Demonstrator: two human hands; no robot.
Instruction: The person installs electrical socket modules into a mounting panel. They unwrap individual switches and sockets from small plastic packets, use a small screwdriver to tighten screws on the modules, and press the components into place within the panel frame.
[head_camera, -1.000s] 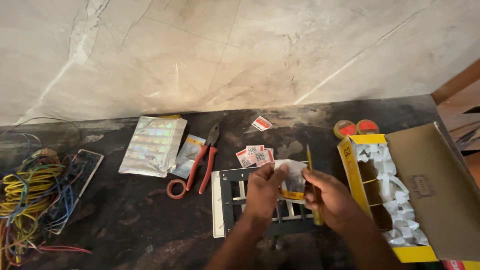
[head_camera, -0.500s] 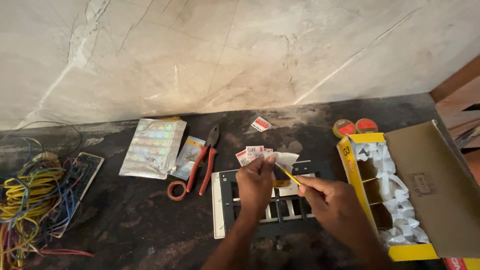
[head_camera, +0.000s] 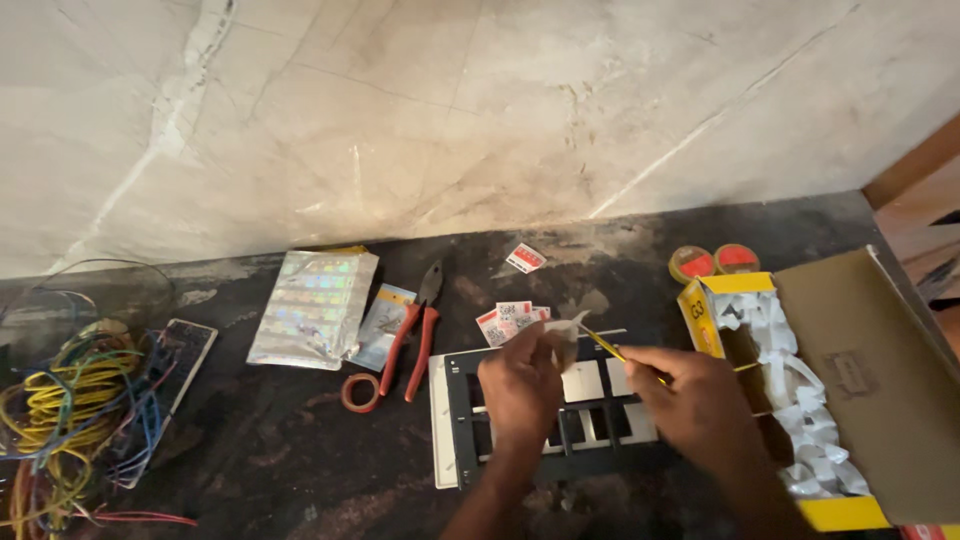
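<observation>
Your left hand (head_camera: 522, 385) pinches a small white piece (head_camera: 568, 330) over the switch frame (head_camera: 545, 420); your right hand (head_camera: 695, 400) grips a yellow screwdriver (head_camera: 610, 350). Pliers (head_camera: 415, 325) lie left, open box (head_camera: 800, 390) right.

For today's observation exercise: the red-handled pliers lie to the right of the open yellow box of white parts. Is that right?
Not quite. The head view shows the red-handled pliers lying to the left of the open yellow box of white parts, beyond both hands.

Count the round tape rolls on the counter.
3. Two yellow-and-red rolls sit side by side behind the open box; one thin red roll lies by the pliers. Others may be hidden.
</observation>
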